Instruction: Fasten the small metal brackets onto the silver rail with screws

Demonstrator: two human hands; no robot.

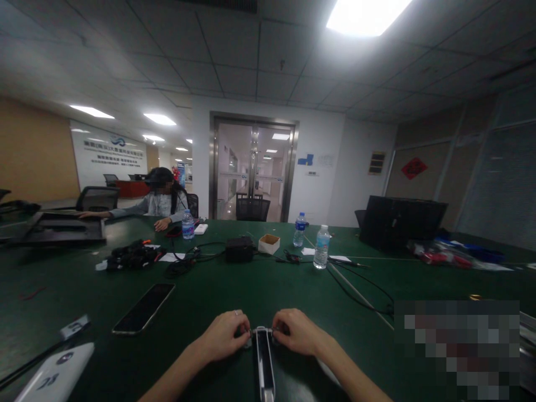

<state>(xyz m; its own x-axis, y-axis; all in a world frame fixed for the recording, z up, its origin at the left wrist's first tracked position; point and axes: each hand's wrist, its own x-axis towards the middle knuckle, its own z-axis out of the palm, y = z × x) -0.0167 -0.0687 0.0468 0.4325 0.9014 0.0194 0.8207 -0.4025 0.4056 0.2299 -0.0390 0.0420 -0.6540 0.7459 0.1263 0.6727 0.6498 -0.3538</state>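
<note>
Low in the middle of the view lies a long, narrow object with a white rim and a dark inside (pixel 264 363), running towards me on the green table. My left hand (pixel 224 335) is at the left of its far end, thumb and fingers pinched together. On the opposite side my right hand (pixel 297 332) is closed in a similar pinch. Small greyish bits show at both sets of fingertips, too small to name. A ring is on a left finger. Left of my hands lies a dark-screened phone (pixel 144 308).
A white device marked 28 (pixel 58 374) lies lower left. Farther back stand a black box (pixel 239 249), a small open carton (pixel 268 244) and water bottles (pixel 321 248). Cables (pixel 360 298) trail at right. A person (pixel 161 204) sits across the table, arm on a black tray-like panel (pixel 62 229).
</note>
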